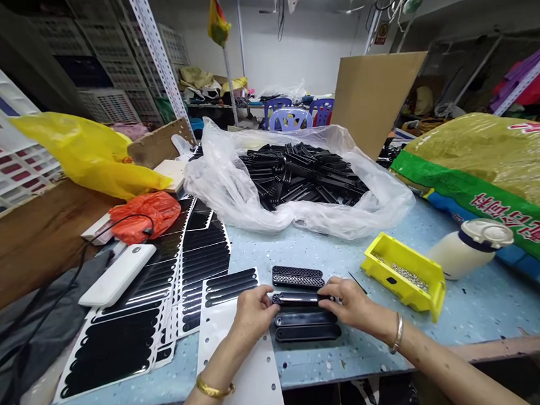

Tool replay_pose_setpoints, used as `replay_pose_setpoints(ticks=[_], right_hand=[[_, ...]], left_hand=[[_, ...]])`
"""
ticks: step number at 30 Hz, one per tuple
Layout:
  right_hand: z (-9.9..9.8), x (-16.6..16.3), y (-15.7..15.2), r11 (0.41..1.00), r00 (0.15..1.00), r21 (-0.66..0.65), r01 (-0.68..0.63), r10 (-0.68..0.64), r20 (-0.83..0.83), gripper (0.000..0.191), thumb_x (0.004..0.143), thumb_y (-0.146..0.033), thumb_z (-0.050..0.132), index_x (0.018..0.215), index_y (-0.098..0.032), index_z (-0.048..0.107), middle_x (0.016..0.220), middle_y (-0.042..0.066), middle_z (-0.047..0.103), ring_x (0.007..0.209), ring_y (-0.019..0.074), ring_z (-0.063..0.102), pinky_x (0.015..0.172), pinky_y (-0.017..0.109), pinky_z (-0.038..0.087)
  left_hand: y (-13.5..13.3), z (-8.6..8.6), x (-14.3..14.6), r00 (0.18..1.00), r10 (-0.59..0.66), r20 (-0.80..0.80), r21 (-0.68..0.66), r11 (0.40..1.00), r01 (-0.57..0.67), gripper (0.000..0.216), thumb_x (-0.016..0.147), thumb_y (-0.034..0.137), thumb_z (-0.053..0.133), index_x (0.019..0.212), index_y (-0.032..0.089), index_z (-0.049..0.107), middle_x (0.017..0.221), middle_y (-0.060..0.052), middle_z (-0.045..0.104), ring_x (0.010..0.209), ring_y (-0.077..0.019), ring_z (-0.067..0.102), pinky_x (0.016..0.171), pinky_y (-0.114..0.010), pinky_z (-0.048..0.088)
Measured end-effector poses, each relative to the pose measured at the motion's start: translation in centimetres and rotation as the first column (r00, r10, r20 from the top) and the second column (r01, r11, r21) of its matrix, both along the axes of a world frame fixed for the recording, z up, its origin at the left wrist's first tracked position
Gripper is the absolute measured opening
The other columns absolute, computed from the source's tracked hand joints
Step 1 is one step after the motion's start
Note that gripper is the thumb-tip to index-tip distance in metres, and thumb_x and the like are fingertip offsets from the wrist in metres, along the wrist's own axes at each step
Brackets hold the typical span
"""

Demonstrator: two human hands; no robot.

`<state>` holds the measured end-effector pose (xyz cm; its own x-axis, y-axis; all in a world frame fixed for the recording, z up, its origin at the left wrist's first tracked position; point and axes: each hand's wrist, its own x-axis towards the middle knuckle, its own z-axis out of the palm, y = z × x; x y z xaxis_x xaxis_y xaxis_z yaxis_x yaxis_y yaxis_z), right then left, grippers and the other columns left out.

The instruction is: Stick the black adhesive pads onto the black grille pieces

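Observation:
My left hand (254, 311) and my right hand (348, 302) grip the two ends of a long black plastic part (299, 297) just above the blue table (300, 243). Fingers of both hands are pinched on it. Two similar black parts (306, 325) lie right under it, and a perforated black part (298, 276) lies just beyond. A white backing sheet with black oval stickers (230, 288) rests under my left wrist.
Several sticker sheets (165, 296) spread at the left beside a white power bank (118, 275). A clear bag of black parts (302, 175) fills the middle back. A yellow bin of small metal pieces (404, 276), a white bottle (467, 247) and a large sack (490, 175) stand right.

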<state>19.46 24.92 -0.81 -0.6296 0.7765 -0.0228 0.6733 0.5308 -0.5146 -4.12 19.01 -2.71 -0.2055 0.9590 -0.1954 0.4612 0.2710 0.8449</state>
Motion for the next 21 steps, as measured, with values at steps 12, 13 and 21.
replay_pose_setpoints(ticks=[12, 13, 21], right_hand=[[-0.1, -1.3, 0.2, 0.993, 0.994, 0.066, -0.101, 0.103, -0.026, 0.011, 0.083, -0.015, 0.063, 0.085, -0.018, 0.073, 0.085, 0.006, 0.071, 0.078, 0.0186, 0.065, 0.072, 0.027, 0.049], [-0.1, -1.3, 0.2, 0.992, 0.994, 0.071, -0.106, 0.108, -0.024, 0.011, 0.083, -0.015, 0.062, 0.085, -0.018, 0.073, 0.084, 0.006, 0.071, 0.077, 0.0186, 0.065, 0.071, 0.027, 0.049], [-0.3, -1.4, 0.2, 0.99, 0.993, 0.075, -0.119, 0.119, 0.008, 0.011, 0.082, -0.013, 0.062, 0.08, -0.017, 0.072, 0.08, 0.006, 0.07, 0.075, 0.0191, 0.065, 0.068, 0.028, 0.048]], left_hand=[[0.2, -1.3, -0.1, 0.952, 0.033, 0.303, -0.002, 0.999, -0.034, 0.021, 0.058, 0.016, 0.062, 0.077, 0.014, 0.071, 0.052, 0.005, 0.056, 0.046, -0.0103, 0.052, 0.047, -0.023, 0.039], [0.2, -1.4, -0.1, 0.95, 0.038, 0.309, 0.001, 0.999, -0.04, 0.021, 0.058, 0.016, 0.063, 0.077, 0.014, 0.071, 0.052, 0.005, 0.055, 0.046, -0.0101, 0.051, 0.047, -0.023, 0.039], [0.1, -2.0, -0.2, 0.947, 0.048, 0.319, 0.02, 0.998, -0.057, 0.021, 0.058, 0.016, 0.065, 0.078, 0.015, 0.071, 0.052, 0.005, 0.056, 0.046, -0.0107, 0.052, 0.046, -0.023, 0.04]])
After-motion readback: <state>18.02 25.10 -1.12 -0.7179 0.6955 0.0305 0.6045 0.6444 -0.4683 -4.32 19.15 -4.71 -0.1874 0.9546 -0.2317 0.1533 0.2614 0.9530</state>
